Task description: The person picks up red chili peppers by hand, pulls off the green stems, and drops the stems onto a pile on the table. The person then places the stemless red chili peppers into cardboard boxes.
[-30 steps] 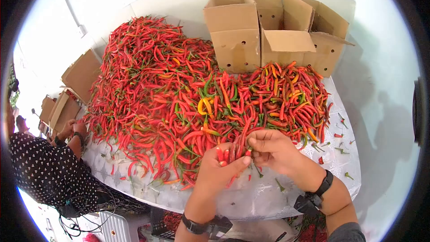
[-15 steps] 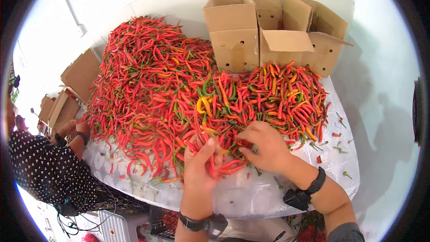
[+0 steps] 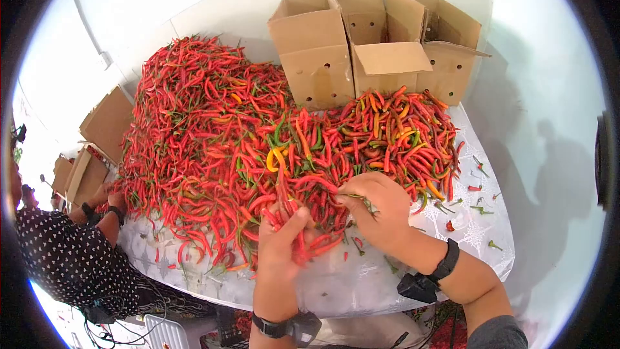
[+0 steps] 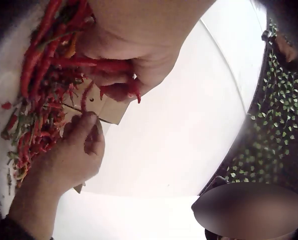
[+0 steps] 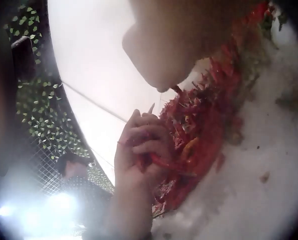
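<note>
My left hand (image 3: 279, 242) grips a small bunch of red chili peppers (image 4: 114, 65), their ends poking out past its fingers and thumb. To its right, my right hand (image 3: 382, 210) pinches one red chili pepper (image 3: 318, 181) between thumb and fingertips, a green stem showing beside the fingers. That same pepper (image 4: 86, 97) shows in the left wrist view, standing up from the right fingertips. Both hands are over the near edge of a large chili pile (image 3: 213, 123), mostly red with some orange, yellow and green.
Cardboard boxes (image 3: 316, 58) stand open behind the pile. Cut green stems (image 3: 494, 245) and bits lie scattered on the white tablecloth (image 3: 478, 220) at right. At left, another person (image 3: 71, 252) in a dotted top works at the pile beside more cardboard (image 3: 106, 123).
The hands were together at the bunch, then parted as the right hand reached into the pile. It now pinches a chili pepper. The left hand keeps its bunch. The head view has shifted slightly.
</note>
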A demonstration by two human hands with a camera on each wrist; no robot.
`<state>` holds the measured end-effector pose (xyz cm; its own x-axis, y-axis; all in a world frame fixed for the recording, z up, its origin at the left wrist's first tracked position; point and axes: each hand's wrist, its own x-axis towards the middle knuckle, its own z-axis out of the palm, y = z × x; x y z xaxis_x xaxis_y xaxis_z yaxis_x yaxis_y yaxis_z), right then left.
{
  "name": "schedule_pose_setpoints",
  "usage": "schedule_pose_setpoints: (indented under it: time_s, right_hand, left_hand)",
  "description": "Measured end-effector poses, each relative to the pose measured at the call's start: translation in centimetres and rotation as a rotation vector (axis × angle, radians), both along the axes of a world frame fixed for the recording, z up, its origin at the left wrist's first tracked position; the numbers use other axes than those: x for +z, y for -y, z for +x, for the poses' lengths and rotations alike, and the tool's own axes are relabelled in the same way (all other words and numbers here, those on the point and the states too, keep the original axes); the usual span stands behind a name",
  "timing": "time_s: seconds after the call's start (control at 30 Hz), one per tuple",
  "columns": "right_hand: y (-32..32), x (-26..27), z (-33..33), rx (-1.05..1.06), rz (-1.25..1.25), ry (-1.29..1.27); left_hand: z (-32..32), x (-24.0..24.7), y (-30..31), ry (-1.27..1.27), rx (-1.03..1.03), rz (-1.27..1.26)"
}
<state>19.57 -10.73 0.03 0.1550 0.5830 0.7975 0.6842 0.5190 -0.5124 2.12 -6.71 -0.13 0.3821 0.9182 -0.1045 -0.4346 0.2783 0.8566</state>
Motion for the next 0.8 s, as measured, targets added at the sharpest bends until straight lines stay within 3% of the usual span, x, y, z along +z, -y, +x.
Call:
schedule_pose_setpoints:
  time_s: [0.13, 0.23, 0.33, 0.5, 0.63, 0.8]
  right_hand:
    - [0.6, -0.1, -0.9, 0.18, -0.017, -0.177]
    - [0.6, -1.3, -1.6, 0.265, -0.051, -0.064]
    - [1.3, -0.8, -2.1, 0.263, -0.263, -0.219]
    - [1.2, -0.6, -2.2, 0.177, -0.409, -0.196]
    - [1.0, -0.5, -1.6, 0.253, -0.403, -0.156]
    - [0.9, -0.4, -1.2, 0.494, -0.616, -0.515]
  left_hand:
    - [0.5, 0.4, 0.3, -0.042, -0.007, 0.028]
    - [0.4, 0.4, 0.4, -0.037, 0.007, 0.064]
    - [0.5, 0.5, 0.5, -0.063, 0.049, 0.131]
    - [0.6, -0.6, 0.4, -0.289, 0.143, 0.449]
    - [0.5, 0.2, 0.6, -0.156, 0.093, 0.23]
    - [0.1, 0.7, 0.5, 0.043, -0.013, -0.004]
